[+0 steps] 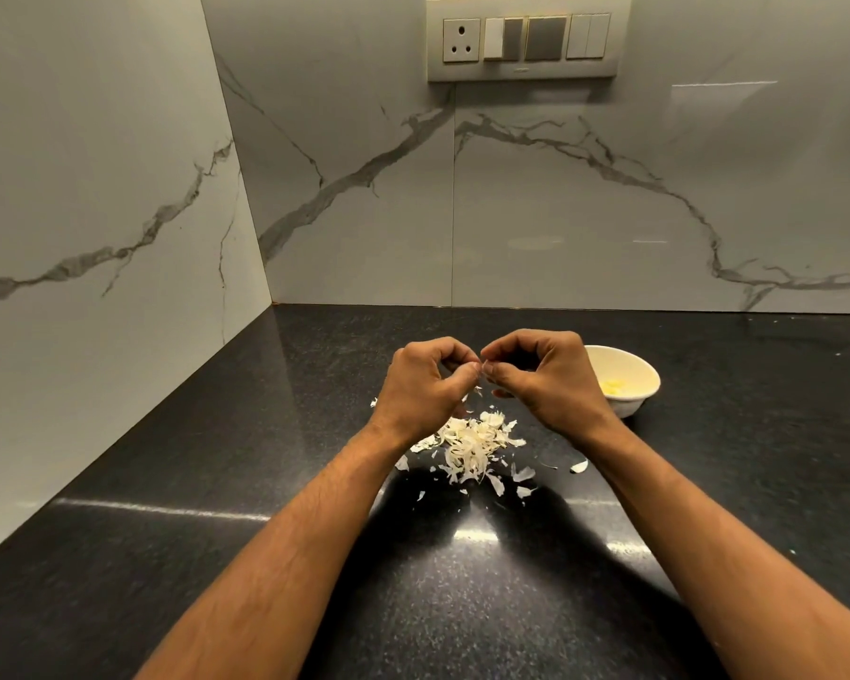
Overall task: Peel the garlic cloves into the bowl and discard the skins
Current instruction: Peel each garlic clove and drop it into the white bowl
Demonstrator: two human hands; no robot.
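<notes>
- Gripped between both sets of fingertips, held up over the worktop (276,571): something small, most likely a garlic clove, though too hidden by the thumbs to be made out.
- Left hand (425,385) curled, thumb and forefinger pinched together at the meeting point with the other hand.
- Right hand (541,380) curled likewise, fingertips pressed against those of the left, so a narrow pinch on each side and not a wide one.
- Judged as mid-peel: posture fitted a skin being picked or pulled off a clove, but no skin seen coming away at the pinch itself.
- Lay directly below the hands, spread on the dark worktop: a pile of skins (467,444), papery and white, with loose flakes scattered nearer the camera and off to the right.
- Stood just beyond the right hand, partly covered by it: a white bowl (629,380), with a little pale yellow matter at its bottom, probably peeled cloves; count not tellable.
- Done so far, as judged from the heap of skins and the bowl's contents: several cloves peeled and dropped in.
- Left to do: finish the clove in hand, drop it into the bowl, then gather and throw out the skins, none of which appeared cleared yet.
- Seen nowhere on the worktop: any unpeeled cloves or bulb, so possibly the last clove, though some could have been hidden under the hands or the pile.
- Seen nowhere either: a bin or bag for the skins.
</notes>
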